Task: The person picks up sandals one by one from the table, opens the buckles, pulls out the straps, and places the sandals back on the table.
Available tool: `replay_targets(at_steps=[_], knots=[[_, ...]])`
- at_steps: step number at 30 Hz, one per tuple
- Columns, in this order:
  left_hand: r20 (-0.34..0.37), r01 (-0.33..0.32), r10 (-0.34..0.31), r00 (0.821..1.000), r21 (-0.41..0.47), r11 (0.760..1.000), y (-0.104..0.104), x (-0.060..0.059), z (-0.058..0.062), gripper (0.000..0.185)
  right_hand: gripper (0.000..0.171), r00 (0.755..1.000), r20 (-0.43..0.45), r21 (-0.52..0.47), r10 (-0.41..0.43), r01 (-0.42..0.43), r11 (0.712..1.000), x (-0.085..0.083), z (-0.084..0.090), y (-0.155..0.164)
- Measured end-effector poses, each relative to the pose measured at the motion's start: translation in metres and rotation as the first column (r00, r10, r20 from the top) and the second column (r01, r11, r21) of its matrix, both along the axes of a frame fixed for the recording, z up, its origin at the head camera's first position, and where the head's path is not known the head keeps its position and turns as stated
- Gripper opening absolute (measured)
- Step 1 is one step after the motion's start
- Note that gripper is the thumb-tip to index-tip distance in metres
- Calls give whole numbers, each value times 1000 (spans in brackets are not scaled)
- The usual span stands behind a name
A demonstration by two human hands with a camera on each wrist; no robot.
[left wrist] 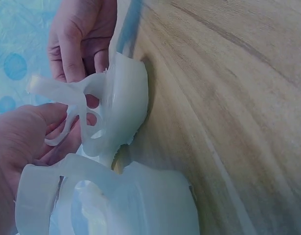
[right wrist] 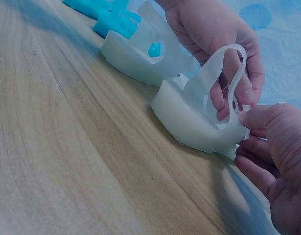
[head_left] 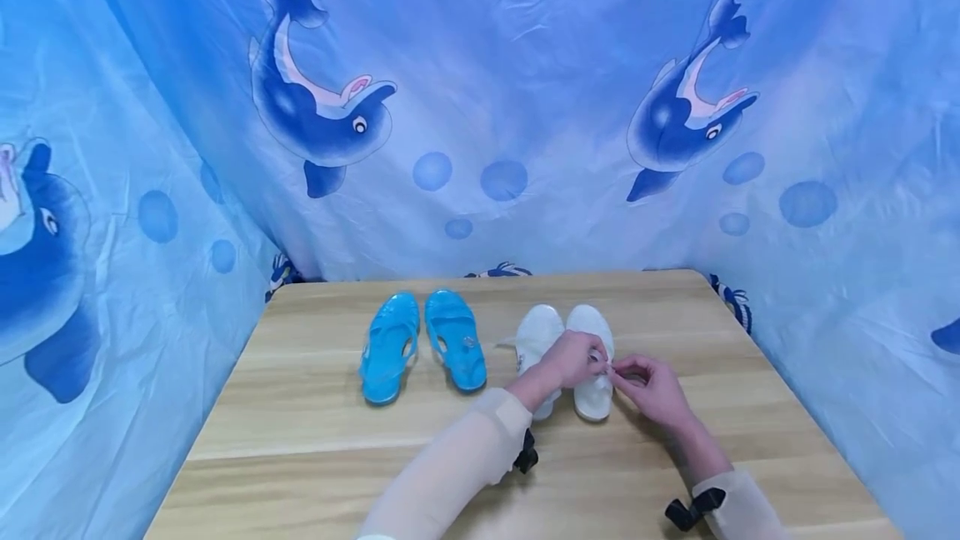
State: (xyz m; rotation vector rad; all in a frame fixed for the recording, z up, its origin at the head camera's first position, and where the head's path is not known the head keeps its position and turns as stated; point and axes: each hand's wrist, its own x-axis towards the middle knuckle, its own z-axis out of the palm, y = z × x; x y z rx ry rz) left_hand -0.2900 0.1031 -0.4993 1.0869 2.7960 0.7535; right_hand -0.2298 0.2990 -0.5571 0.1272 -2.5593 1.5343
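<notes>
A pair of translucent white sandals stands side by side on the table, the left sandal [head_left: 538,332] beside the right sandal [head_left: 592,402]. My left hand [head_left: 573,359] reaches over the left one and pinches the strap [right wrist: 241,66] of the right one at its outer side. From the right, my right hand [head_left: 656,390] pinches the same strap area between thumb and fingers. In the right wrist view the strap arches up in a loop above the heel. The fastening itself is mostly hidden by fingertips.
A pair of blue sandals, the left one [head_left: 386,357] and the right one [head_left: 456,344], lies on the wooden table [head_left: 315,423] to the left of the white pair. A blue curtain [head_left: 480,90] with dolphins surrounds the table's back and sides.
</notes>
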Motion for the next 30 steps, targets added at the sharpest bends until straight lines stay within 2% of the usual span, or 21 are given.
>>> replay_targets(at_steps=[7, 11, 18, 21, 26, 30], knots=[[16, 49, -49, 999, -18, 999, 3, 2, -6, 11, 17, 999, 37, -14, 9, -9, 1000, 5, -6, 1], [4, 48, -48, 999, -31, 998, 3, 1, -6, 10, 17, 1000, 22, -5, 10, -10, 1000, 5, -7, 3], [49, 33, -34, 998, 19, 999, 0, -6, -1, 12, 17, 1000, 12, 18, 16, -16, 1000, -1, -2, 5], [20, 36, -36, 999, 9, 999, 2, -7, 1, 14, 16, 1000, -1, 17, 19, -19, 1000, -3, -1, 6], [-61, 75, -77, 995, -34, 997, 5, -8, 1, 15, 13, 999, -21, -7, 27, -28, 1000, -3, -3, 6], [-46, 76, -79, 996, -57, 995, 7, -9, -2, 15, 14, 999, -18, -11, 37, -37, 999, -2, -5, 7]])
